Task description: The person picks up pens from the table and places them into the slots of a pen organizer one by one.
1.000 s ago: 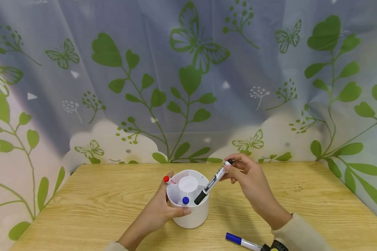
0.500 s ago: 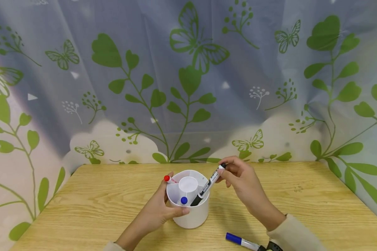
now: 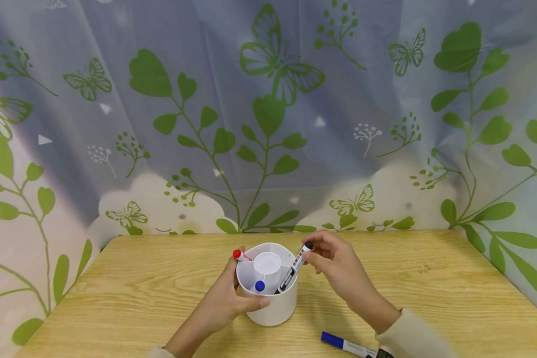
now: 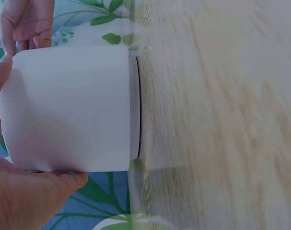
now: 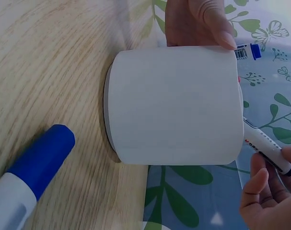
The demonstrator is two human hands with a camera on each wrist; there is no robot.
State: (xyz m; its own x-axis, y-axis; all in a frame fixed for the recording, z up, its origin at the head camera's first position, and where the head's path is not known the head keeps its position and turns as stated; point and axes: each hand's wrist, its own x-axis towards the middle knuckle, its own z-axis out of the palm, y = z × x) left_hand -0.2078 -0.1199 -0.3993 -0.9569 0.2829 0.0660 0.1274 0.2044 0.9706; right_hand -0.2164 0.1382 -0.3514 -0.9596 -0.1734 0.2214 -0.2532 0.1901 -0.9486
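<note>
A white round pen holder (image 3: 268, 306) with inner compartments stands on the wooden table (image 3: 116, 298). My left hand (image 3: 227, 301) grips its side, thumb along the front rim; the same hand (image 4: 20, 191) and holder (image 4: 68, 108) fill the left wrist view. My right hand (image 3: 333, 263) pinches the top end of a black marker (image 3: 292, 271), whose capped tip is down inside the holder. The holder (image 5: 176, 105) and the marker (image 5: 265, 146) also show in the right wrist view. A red-capped marker (image 3: 240, 256) and a blue-capped marker (image 3: 259, 286) stand in other compartments.
A blue-capped marker (image 3: 342, 344) lies loose on the table near my right sleeve, also close to the holder as a blue cap (image 5: 37, 160). A curtain with green leaf and butterfly print (image 3: 268, 114) hangs along the table's far edge.
My right hand has come left and down, and the black marker has gone from hanging slanted over the rim to standing with its capped end inside the holder. The left hand has kept its hold.
</note>
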